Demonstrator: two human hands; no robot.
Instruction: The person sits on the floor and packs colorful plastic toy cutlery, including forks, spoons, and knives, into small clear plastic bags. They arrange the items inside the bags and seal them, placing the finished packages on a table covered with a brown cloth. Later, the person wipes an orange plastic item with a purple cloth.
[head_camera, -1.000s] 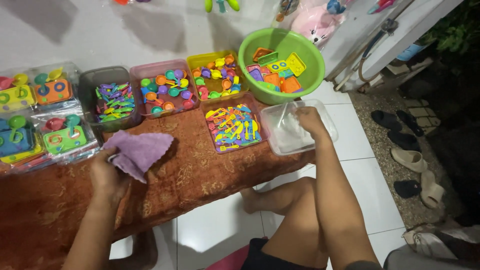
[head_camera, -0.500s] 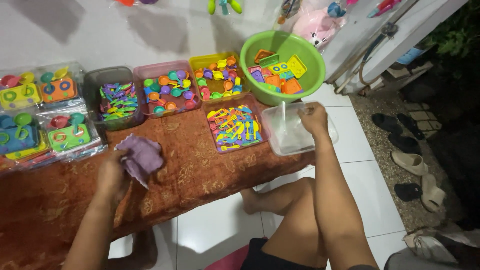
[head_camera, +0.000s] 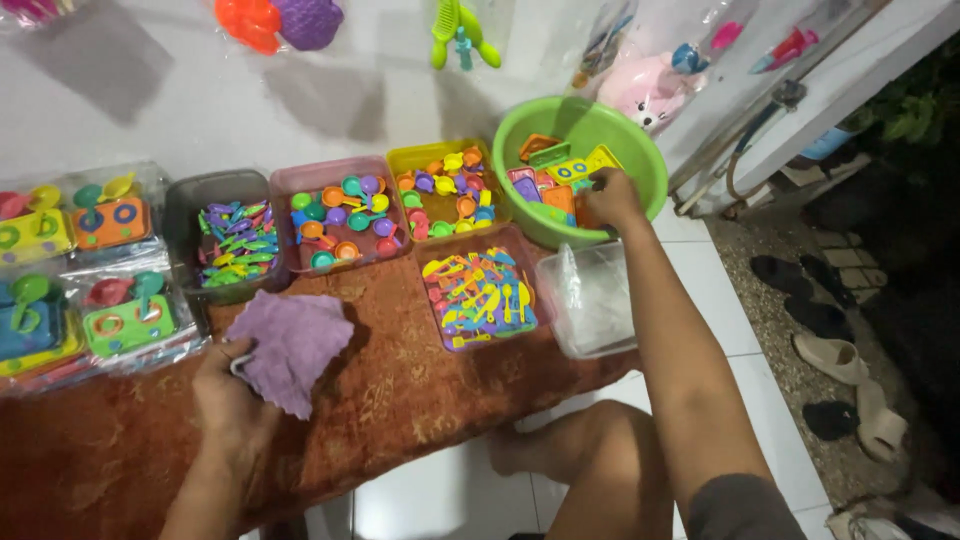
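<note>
Right hand (head_camera: 612, 195) has left the clear tub (head_camera: 600, 300) at the cloth's right edge for the green basin (head_camera: 580, 130) — grip unclear; left hand (head_camera: 228, 385) pinches the purple rag (head_camera: 295, 345). Picking a toy seems next.

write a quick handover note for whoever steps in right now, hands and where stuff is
Left hand: holds a lilac cloth on the rust-brown patterned table cover.
Right hand: reaching into the round green plastic basin, fingers on the colourful flat toy pieces inside; grip cannot be told.
Clear plastic tub sits at the cover's right end, holding only something pale.
Done: four trays behind the cover already hold sorted small toys; bagged sets lie far left.
Left: pieces remain in the basin.
</note>
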